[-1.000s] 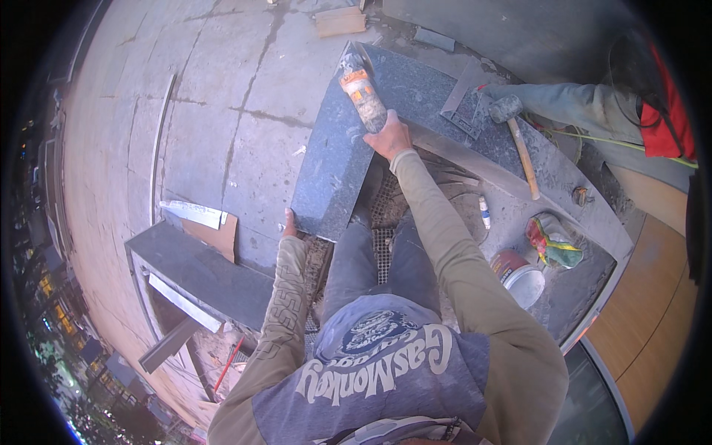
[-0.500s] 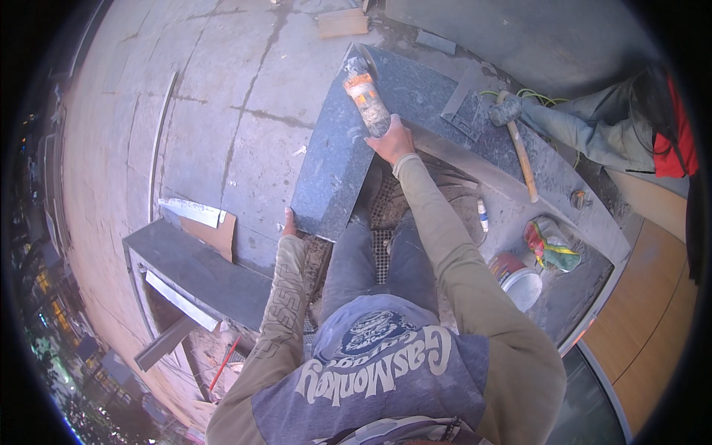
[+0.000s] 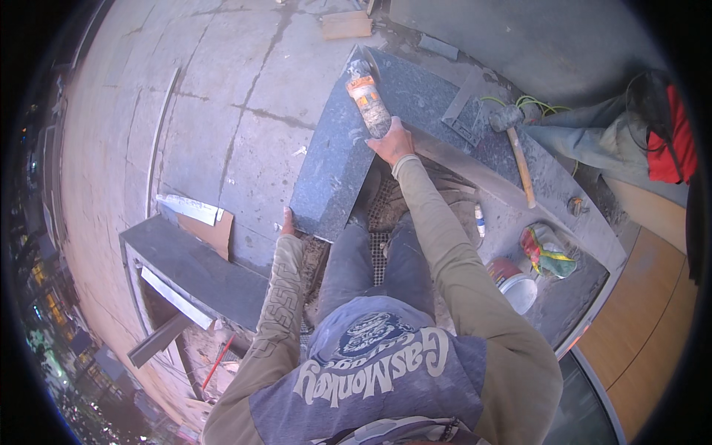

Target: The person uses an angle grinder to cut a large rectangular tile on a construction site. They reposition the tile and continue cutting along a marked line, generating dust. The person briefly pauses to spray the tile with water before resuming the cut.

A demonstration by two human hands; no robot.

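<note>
Closest in, a red-and-white bucket [image 3: 512, 285] beside the right arm; then the left hand [image 3: 288, 222] at the near corner of the dark slab [image 3: 322, 174], grip too hidden to call; further out, right hand [image 3: 393, 142] wrapped round the orange-banded power tool [image 3: 366, 98] over the slab's far end!

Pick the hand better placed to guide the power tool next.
Likely the right hand: it grips the power tool; the left hand is apart from it, at the dark slab.
</note>
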